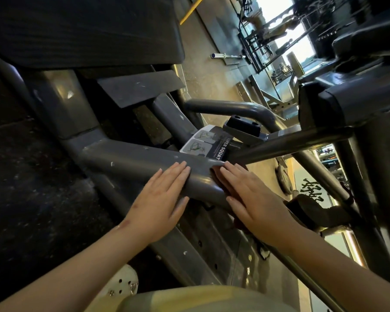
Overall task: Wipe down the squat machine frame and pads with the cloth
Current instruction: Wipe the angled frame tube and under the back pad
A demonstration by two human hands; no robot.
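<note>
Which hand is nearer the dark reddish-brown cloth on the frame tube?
Right. The right hand lies flat on the dark reddish-brown cloth, pressing it against the grey metal frame tube. The left hand rests flat on bare tube beside it, clear of the cloth.

One wide-angle head-worn camera is looking forward and down, tilted sideways, hovering close above the left hand and right hand at a frame tube; the floor is receding toward the upper right.
</note>
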